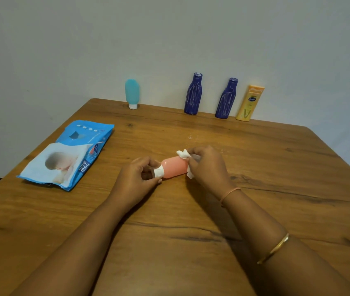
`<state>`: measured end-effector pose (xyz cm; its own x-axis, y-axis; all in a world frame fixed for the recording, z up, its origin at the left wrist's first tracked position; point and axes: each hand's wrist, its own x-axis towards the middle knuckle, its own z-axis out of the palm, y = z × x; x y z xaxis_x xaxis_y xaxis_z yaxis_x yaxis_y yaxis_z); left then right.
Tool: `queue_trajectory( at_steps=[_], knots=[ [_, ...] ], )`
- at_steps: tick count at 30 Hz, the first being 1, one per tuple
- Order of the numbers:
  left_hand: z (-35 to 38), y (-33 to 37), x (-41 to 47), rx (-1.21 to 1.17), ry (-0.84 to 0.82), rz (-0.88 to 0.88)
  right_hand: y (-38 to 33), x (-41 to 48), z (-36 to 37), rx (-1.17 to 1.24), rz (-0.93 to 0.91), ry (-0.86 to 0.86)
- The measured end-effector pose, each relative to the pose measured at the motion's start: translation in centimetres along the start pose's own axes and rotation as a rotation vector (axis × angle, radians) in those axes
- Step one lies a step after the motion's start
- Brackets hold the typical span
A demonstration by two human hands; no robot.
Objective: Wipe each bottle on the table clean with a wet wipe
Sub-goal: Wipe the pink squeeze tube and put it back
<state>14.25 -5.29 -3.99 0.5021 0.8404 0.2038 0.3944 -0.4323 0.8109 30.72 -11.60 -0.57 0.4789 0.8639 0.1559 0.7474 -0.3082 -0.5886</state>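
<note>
A small pink bottle (pixel 175 167) with a white cap lies sideways just above the middle of the wooden table (pixel 191 221). My left hand (pixel 136 178) pinches its cap end. My right hand (pixel 207 165) grips a white wet wipe (pixel 183 154) wrapped round the bottle's other end. Along the far edge stand a teal bottle (pixel 131 93) on its white cap, two dark blue bottles (pixel 193 94) (pixel 226 98) and a yellow lotion bottle (pixel 250 102).
A blue wet-wipe pack (pixel 67 154) lies flat at the table's left side, its flap open. A plain wall rises right behind the row of bottles. The table's left and right edges slant outward toward me.
</note>
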Motion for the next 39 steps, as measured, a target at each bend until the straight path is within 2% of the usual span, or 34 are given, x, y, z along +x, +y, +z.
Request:
queue_trajectory(
  at_steps=[4,8,11,16,18,22,24,26,29,31,33,37,39],
  knots=[
    [0.1,0.2,-0.3,0.055,-0.027,0.069,-1.8,-1.9,0.9,-0.006,-0.12,-0.03],
    [0.0,0.4,-0.9,-0.053,-0.026,0.075,-2.9,-3.2,1.9,0.02,-0.227,-0.02],
    [0.2,0.6,-1.0,-0.1,-0.008,0.054,-2.2,-3.1,1.4,0.043,-0.184,-0.021],
    [0.5,0.9,-0.9,-0.034,0.0,-0.016,0.0,-0.8,-0.4,-0.031,0.011,0.056],
    [0.5,0.8,-0.9,-0.019,0.001,-0.025,-0.3,-0.8,-0.5,-0.032,0.023,0.06],
    [0.5,0.7,-1.0,-0.045,0.01,0.016,-2.6,-3.5,1.2,-0.003,-0.219,-0.011],
    [0.6,0.6,-1.0,-0.037,0.013,0.033,-2.6,-3.9,1.4,0.012,-0.25,-0.02],
    [0.7,0.3,-0.8,-0.016,0.022,0.046,-1.7,-3.1,0.7,0.017,-0.171,0.016],
    [0.7,0.1,-0.5,0.025,0.01,0.049,0.4,-1.2,-0.3,-0.016,0.044,0.06],
    [0.7,0.1,-0.5,0.018,0.002,0.051,1.0,-0.9,-0.1,-0.029,0.107,0.085],
    [0.7,0.2,-0.4,-0.001,0.0,0.051,0.4,-1.7,0.5,-0.05,0.031,0.136],
    [0.7,0.4,-0.6,-0.038,0.006,0.034,-2.2,-4.4,2.5,-0.105,-0.333,0.112],
    [0.7,0.4,-0.7,-0.058,-0.003,0.023,-2.2,-4.3,2.7,-0.084,-0.336,0.088]
  ],
)
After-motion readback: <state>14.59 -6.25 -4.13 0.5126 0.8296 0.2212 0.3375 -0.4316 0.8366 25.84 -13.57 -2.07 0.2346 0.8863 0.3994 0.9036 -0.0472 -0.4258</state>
